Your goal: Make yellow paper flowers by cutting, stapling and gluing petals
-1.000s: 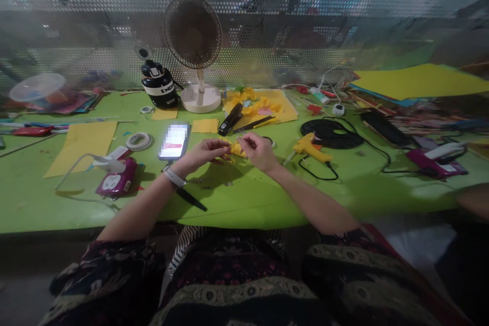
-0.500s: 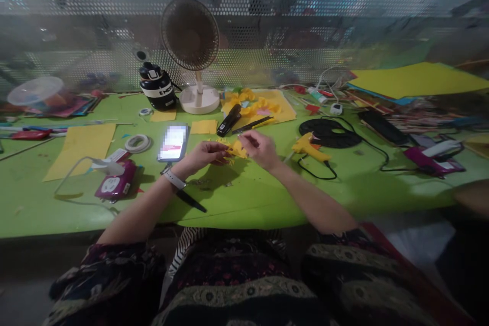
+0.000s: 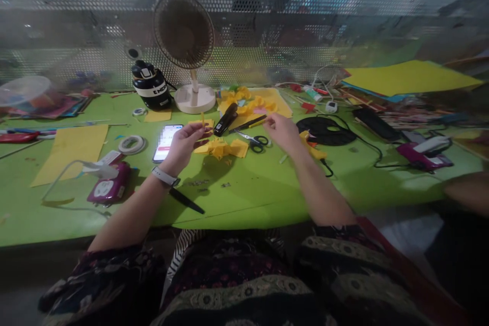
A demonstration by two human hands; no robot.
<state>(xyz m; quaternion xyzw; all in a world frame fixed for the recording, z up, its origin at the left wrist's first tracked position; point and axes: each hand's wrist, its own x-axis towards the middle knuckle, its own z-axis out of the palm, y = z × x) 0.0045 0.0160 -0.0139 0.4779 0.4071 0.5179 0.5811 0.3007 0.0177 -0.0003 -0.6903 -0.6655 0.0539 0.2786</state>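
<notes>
My left hand pinches a thin yellow paper strip upright between thumb and fingertips, beside the phone. My right hand is raised to the right with its fingers pressed together; whatever they hold, if anything, is too small to make out. Between the hands, cut yellow paper pieces lie in a small heap on the green table. A pair of scissors with dark handles rests just left of my right hand. Behind them lie a black stapler and a yellow-and-black cutter.
A yellow glue gun lies right of my right hand, partly covered by it. A fan, a black bottle and yellow paper flowers stand or lie at the back. A tape roll and purple power adapter are left.
My hands have moved apart, the left slightly left and up, the right to the right and up. The yellow pieces now lie on the table, and the scissors show. The view has shifted slightly.
</notes>
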